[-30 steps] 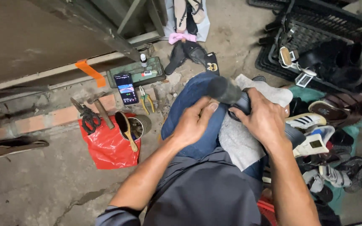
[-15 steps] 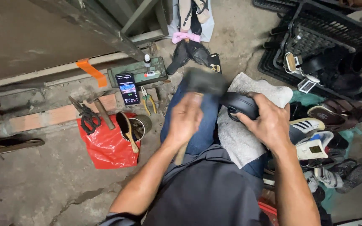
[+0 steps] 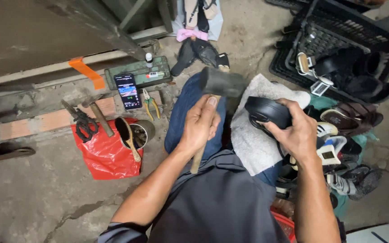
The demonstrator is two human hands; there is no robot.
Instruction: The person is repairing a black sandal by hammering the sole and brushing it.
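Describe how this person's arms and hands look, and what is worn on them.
Both arms are bare from just above the elbow down. Dark grey-blue short sleeves show at the bottom edge of the head view, matching the shirt. The left hand and right hand wear no gloves; no rings, watch or wristband show. The fingernails are short. No cables or markings show.

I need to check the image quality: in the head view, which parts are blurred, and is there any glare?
Head view: the hammer head is smeared by motion blur, while the left hand on its handle, the right hand holding the black shoe and the floor things are sharp; light is soft and even, glare only from the lit phone screen; wide-angle bending at edges.
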